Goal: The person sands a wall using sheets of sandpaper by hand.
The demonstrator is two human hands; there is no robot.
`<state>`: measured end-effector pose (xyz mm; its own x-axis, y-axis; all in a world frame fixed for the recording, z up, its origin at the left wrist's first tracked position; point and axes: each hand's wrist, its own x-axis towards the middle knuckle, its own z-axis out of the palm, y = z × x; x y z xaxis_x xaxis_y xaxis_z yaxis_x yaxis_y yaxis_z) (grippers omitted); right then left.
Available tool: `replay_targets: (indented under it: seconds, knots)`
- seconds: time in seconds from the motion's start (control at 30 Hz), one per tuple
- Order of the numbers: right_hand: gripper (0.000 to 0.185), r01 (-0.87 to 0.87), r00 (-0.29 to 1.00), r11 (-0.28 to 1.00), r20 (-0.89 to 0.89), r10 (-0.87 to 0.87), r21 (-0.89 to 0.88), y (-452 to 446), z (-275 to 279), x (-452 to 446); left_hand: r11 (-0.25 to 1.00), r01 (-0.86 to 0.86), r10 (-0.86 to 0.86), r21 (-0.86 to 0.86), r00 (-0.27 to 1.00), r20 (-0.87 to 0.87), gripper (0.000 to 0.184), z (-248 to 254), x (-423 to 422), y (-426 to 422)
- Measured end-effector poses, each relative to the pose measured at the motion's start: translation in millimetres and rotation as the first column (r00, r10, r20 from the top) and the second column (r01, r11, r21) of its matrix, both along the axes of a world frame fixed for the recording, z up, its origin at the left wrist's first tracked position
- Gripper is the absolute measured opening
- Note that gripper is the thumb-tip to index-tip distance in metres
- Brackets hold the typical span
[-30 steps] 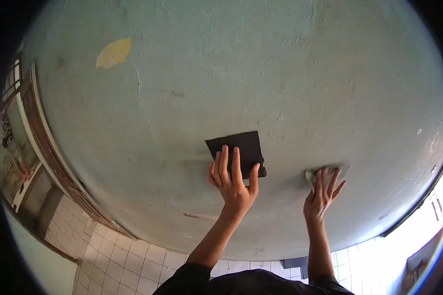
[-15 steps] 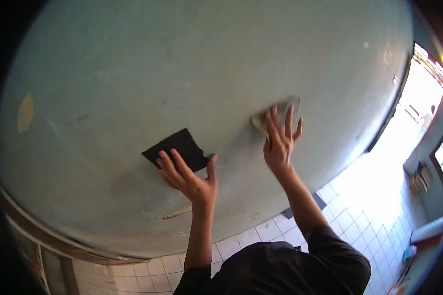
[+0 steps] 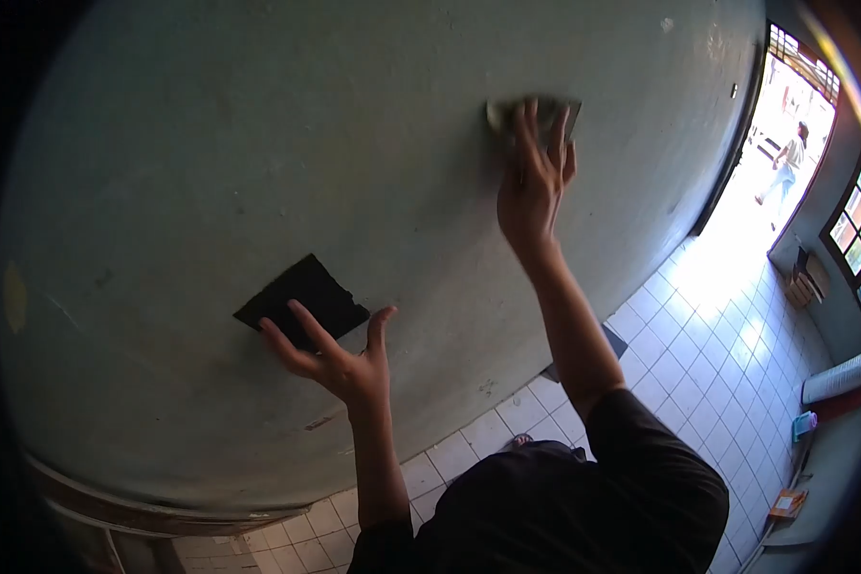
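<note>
My left hand (image 3: 340, 359) lies against a black sheet (image 3: 306, 297) with a ragged edge, its fingers spread and pressing the sheet flat on the greenish wall (image 3: 373, 172). Higher up and to the right, my right hand (image 3: 538, 177) reaches up the wall with its fingers over a worn, greyish sheet (image 3: 551, 113). The edges of that sheet show on both sides of the fingers, and its surface is partly hidden by them.
A tiled floor (image 3: 670, 383) runs below the wall. At the upper right a person (image 3: 790, 158) walks outside a bright doorway. A barred window (image 3: 856, 225) and some boxes (image 3: 806, 279) are at the right. A dark flat object (image 3: 614, 342) lies on the floor.
The view has turned toward the doorway on the right. My right hand has moved higher up the wall with the greyish sheet. My left hand is still at the black sheet.
</note>
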<state>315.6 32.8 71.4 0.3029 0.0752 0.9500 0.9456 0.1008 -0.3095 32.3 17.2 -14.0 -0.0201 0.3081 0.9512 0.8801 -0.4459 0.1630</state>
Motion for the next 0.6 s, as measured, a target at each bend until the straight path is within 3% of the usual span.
replay_targets:
  seconds: [0.1,0.17,0.27,0.33,0.37,0.4,0.47,0.53,0.6]
  knots:
    - [0.058,-0.061,0.997,0.998,0.043,0.061,0.004,2.2,-12.8,1.5,0.997,-0.013,0.007,-0.077,0.997,-0.077,0.114,-5.1,-8.8,-4.2]
    - [0.057,-0.061,0.996,0.994,0.052,0.066,-0.093,-1.5,-59.9,-12.4,0.992,-0.035,0.020,-0.121,0.993,-0.120,0.118,-9.0,-16.4,7.3]
    - [0.056,-0.025,0.991,0.977,0.121,0.051,-0.213,3.9,-98.9,-14.9,0.998,0.058,-0.060,-0.016,0.985,-0.162,0.111,-21.6,-34.9,25.2]
    - [0.054,-0.038,0.987,0.996,0.152,0.050,-0.083,13.0,-62.9,-2.0,0.985,0.156,-0.135,0.070,0.961,-0.240,0.088,-22.9,-41.0,29.2]
    - [0.054,-0.003,0.988,1.000,0.156,0.007,-0.026,20.6,-37.1,7.0,0.986,0.153,-0.134,0.062,0.961,-0.241,0.088,-21.3,-42.3,29.1]
    - [0.055,0.005,0.994,1.000,0.108,-0.002,-0.028,21.0,-7.3,10.7,0.970,0.214,-0.177,0.114,0.947,-0.269,0.076,-18.8,-42.8,29.3]
    - [0.055,-0.076,0.993,0.997,0.094,0.075,0.007,21.0,9.7,12.0,0.948,0.279,-0.225,0.153,0.927,-0.300,0.065,-24.3,-43.5,22.9]
    - [0.050,-0.028,0.988,0.997,0.148,0.037,-0.065,15.1,-56.0,-1.6,0.914,0.372,-0.340,0.162,0.920,-0.195,0.064,-47.2,-47.2,12.7]
    - [0.055,-0.029,0.986,0.965,0.148,0.070,-0.261,-9.9,-116.3,-18.2,0.919,0.335,-0.314,0.207,0.941,-0.126,0.066,-57.3,-45.5,-2.5]
